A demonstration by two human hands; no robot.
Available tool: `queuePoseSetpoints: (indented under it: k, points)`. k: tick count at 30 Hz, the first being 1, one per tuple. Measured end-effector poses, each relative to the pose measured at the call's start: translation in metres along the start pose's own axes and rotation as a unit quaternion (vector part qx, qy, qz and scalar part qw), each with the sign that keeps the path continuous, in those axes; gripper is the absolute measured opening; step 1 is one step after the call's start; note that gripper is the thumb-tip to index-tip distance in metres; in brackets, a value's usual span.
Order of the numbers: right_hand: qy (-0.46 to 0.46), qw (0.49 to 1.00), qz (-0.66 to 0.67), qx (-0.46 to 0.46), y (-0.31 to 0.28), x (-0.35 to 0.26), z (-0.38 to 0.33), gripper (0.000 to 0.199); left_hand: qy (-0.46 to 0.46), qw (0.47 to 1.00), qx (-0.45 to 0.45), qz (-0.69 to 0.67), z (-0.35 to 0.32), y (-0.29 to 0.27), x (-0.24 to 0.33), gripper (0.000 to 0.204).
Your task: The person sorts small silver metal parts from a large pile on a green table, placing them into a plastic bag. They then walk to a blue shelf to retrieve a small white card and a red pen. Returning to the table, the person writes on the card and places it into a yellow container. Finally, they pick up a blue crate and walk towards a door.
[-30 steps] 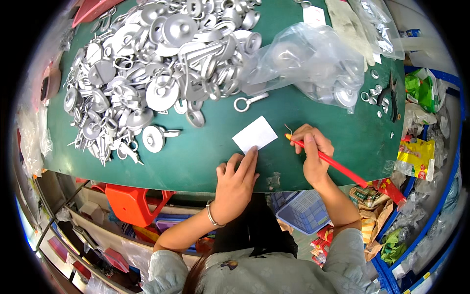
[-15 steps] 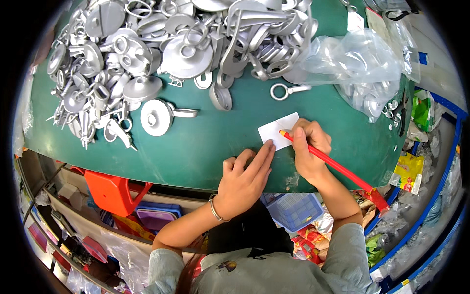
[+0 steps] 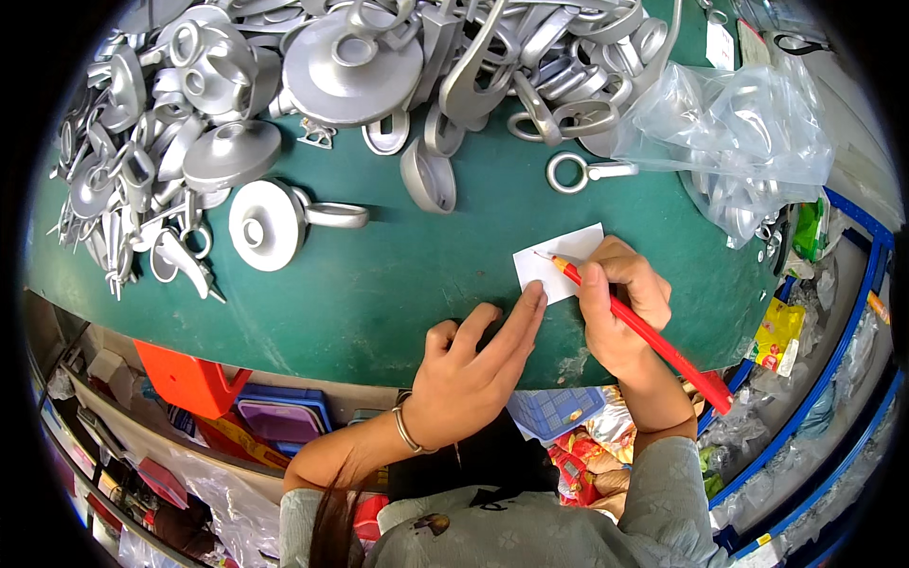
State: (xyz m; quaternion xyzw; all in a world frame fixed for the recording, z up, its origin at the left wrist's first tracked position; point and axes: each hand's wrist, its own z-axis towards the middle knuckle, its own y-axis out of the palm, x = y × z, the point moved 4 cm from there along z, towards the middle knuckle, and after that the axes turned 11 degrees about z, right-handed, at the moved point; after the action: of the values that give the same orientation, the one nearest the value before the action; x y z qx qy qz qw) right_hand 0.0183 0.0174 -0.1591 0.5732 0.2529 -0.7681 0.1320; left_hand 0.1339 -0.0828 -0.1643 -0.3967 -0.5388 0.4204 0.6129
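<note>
Newly over a white card (image 3: pixel 568 248), frame center-right, the right hand (image 3: pixel 625 303) is gripping a red pencil (image 3: pixel 663 347); the open left hand (image 3: pixel 469 374) is steadying the card, marking apparently beginning.

The right hand (image 3: pixel 627 305) is gripping a red pencil (image 3: pixel 655 340) and is holding its tip at a white card (image 3: pixel 582 244) on the green tabletop (image 3: pixel 379 308); the left hand (image 3: pixel 466 379) is resting its fingers (image 3: pixel 526 308) at the card's near edge, while a bangle (image 3: pixel 404 431) is circling that wrist. Silver-grey parts (image 3: pixel 322 80) are lying heaped on the far left and middle; one ring-ended piece (image 3: pixel 609 170) is lying beyond the card; a clear plastic bag (image 3: pixel 729 128) is sitting to its right.
</note>
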Motion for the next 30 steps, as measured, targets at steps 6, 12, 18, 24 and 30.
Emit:
queuePoseSetpoints:
  k: [6,12,18,24,30]
  points:
    - [0.022,1.0,0.012,-0.004,-0.0012,0.0023,-0.0034,0.017,0.0,1.0,-0.005,-0.005,-0.0005,-0.0001,-0.0013,0.04]
    - [0.013,1.0,-0.011,-0.014,-0.0027,0.0018,-0.0027,0.018,-0.008,1.0,0.0,-0.017,0.0003,0.0,-0.0015,0.041]
    - [0.011,0.999,-0.033,0.002,-0.0011,0.0004,-0.0019,0.017,-0.01,1.0,-0.008,-0.004,-0.0006,0.0001,-0.0013,0.043]
    - [0.009,1.0,-0.008,0.008,-0.003,0.0007,-0.0024,0.017,-0.012,1.0,-0.004,-0.008,0.0003,0.0006,-0.0015,0.043]
    - [0.021,1.0,-0.004,0.001,-0.0051,0.0005,-0.0034,0.018,-0.026,0.999,-0.016,-0.028,0.0007,-0.0009,-0.0007,0.049]
